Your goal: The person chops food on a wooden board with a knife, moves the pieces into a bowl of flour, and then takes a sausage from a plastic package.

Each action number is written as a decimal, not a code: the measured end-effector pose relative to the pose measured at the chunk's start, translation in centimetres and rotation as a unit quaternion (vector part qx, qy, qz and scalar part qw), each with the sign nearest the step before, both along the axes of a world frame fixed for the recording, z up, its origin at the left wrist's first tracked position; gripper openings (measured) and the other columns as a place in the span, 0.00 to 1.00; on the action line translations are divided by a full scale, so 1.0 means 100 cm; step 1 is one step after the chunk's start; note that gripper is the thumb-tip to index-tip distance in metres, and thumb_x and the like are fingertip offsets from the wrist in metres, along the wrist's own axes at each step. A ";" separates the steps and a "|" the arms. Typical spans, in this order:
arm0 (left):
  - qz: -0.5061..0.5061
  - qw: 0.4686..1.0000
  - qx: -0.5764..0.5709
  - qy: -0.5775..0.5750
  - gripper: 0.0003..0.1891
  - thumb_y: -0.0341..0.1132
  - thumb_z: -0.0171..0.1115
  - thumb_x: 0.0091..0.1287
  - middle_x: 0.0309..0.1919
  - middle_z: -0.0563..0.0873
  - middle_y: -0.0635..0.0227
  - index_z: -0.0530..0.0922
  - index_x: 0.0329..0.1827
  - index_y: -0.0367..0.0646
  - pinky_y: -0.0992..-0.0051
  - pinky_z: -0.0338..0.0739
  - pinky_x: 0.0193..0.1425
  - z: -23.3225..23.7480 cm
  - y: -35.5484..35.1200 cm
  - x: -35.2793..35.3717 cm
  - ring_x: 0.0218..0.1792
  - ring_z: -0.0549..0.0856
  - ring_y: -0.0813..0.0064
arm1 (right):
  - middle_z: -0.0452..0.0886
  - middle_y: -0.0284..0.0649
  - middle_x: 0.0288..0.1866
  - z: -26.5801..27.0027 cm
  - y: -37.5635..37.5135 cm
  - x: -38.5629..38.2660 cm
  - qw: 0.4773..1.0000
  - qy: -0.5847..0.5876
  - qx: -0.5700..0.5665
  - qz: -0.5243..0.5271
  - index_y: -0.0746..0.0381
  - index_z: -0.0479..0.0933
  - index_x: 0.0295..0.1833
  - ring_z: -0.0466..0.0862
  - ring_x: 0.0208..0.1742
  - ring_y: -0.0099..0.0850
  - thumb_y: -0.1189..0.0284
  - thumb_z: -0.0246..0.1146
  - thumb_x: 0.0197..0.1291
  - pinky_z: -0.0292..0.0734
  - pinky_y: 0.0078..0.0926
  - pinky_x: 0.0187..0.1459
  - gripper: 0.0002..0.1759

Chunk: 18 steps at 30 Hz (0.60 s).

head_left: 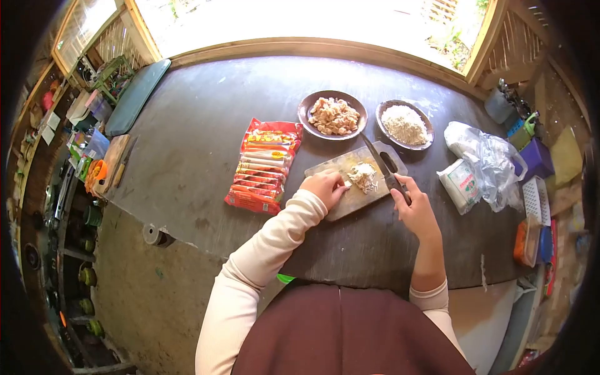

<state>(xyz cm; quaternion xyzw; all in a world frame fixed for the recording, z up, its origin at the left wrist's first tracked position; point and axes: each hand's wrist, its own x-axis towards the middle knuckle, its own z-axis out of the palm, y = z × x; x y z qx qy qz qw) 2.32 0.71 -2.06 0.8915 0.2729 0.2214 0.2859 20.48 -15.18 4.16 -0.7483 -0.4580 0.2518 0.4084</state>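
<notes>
There's your dark knife (380, 161), your greyish board (367, 198), your cream sleeves (262, 250), that red packet (265, 165) striped with white

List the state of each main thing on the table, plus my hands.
Cutting board, flat, partly covered
Knife, held, blade angled over the board
Right hand, closed around the knife
Left hand, curled on the board, grip unclear
Chopped bits, loosely heaped
Left bowl, filled with brownish pieces
Right bowl, filled with whitish, fine-looking food
Red pack, lying flat, opened or not unclear
Clear plastic bag, crumpled

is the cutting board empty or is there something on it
Not empty: a small pile of pale pieces lies on the cutting board, beside the left hand.
</notes>
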 end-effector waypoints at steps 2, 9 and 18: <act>0.039 0.999 0.014 0.012 0.09 0.40 0.61 0.61 0.33 0.83 0.62 0.79 0.32 0.43 0.64 0.76 0.43 0.003 -0.004 0.005 0.38 0.82 0.57 | 0.75 0.46 0.21 -0.001 -0.002 0.002 1.000 -0.016 -0.015 0.000 0.61 0.70 0.59 0.74 0.22 0.28 0.68 0.58 0.63 0.70 0.26 0.30 0.19; -0.021 0.992 0.026 -0.119 0.06 0.31 0.63 0.59 0.29 0.83 0.58 0.82 0.36 0.39 0.70 0.77 0.35 -0.013 0.003 0.008 0.29 0.83 0.61 | 0.79 0.61 0.31 -0.028 -0.007 0.017 0.996 -0.079 -0.041 0.027 0.60 0.66 0.61 0.79 0.37 0.57 0.69 0.56 0.63 0.73 0.44 0.39 0.21; -0.058 0.991 -0.002 -0.123 0.08 0.28 0.62 0.61 0.32 0.84 0.58 0.81 0.41 0.38 0.73 0.78 0.36 -0.009 -0.004 0.008 0.31 0.85 0.65 | 0.77 0.60 0.27 -0.014 -0.008 0.009 0.995 -0.057 -0.067 0.054 0.60 0.66 0.61 0.79 0.29 0.53 0.71 0.57 0.62 0.73 0.39 0.34 0.21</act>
